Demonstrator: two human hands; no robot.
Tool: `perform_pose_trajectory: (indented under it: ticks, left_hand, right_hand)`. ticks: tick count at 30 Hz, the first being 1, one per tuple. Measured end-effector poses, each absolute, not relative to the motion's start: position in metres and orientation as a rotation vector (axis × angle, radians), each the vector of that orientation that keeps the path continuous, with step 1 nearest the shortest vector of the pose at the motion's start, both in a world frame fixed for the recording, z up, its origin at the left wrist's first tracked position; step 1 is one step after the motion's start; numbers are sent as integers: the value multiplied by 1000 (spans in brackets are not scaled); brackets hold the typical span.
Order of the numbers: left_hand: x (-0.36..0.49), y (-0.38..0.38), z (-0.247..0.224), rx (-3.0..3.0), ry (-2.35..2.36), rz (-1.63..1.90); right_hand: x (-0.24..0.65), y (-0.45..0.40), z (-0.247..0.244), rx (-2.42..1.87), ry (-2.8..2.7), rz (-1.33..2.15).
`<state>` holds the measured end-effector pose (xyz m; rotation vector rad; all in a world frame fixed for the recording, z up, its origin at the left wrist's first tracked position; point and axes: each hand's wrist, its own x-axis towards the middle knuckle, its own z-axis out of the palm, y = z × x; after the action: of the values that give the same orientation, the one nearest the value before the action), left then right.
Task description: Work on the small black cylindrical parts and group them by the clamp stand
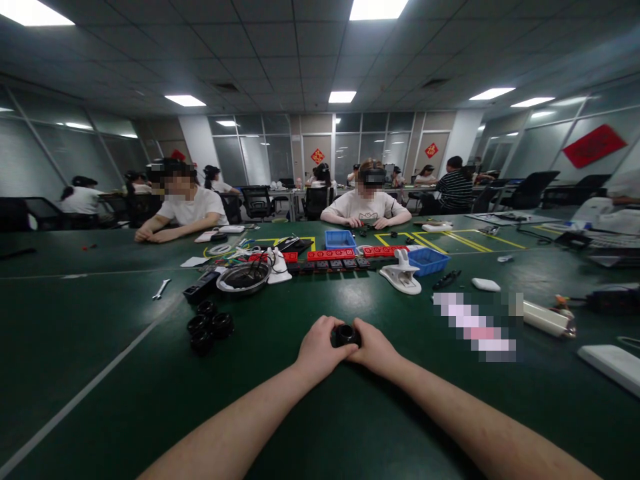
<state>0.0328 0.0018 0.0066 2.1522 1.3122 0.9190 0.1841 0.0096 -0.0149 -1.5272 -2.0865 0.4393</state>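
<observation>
Between my two hands is a black ring-shaped part (346,335) with a round opening facing up, low over the green table (270,433). My left hand (320,347) curls round its left side, thumb along the near side. From the right, my right hand (374,345) closes on it too, and the thumbs meet in front. The far fingers of both hands are partly hidden. Several similar black round parts (210,325) lie grouped on the table to the left of my hands.
Ahead lie a metal bowl (243,278), red power strips (331,255), blue trays (429,261) and a white clip stand (402,273). A wrench (161,289) is at left. On the right are a white case (485,285) and a cream cylinder (545,318). Two people sit across the table.
</observation>
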Motion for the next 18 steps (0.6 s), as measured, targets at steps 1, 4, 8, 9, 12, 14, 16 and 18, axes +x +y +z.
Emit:
perform_pose_trajectory:
  ticks: [1,4,8,9,12,14,16,18]
  left_hand:
    - [33,2,6,2153,1329,935]
    - [34,3,5,2160,1296,966]
    - [30,6,8,2165,1165,937]
    - [29,6,9,2171,1126,918]
    - [25,9,9,2181,1049,877]
    - [24,11,8,2170,1028,872]
    - [23,12,7,2171,997,862]
    - [23,13,7,2190,956,844]
  right_hand:
    - [182,8,-16,-1546,-2083,384]
    - [179,5,-15,-1522,-2084,332]
    - [186,6,-8,-1268,-2126,531]
    - [190,7,-6,-1192,-2141,618]
    - [200,12,1,-994,-2176,969]
    - [205,15,5,-911,-2170,1190]
    - [208,16,7,-887,-2148,1309]
    - [209,17,7,-906,-2136,1345]
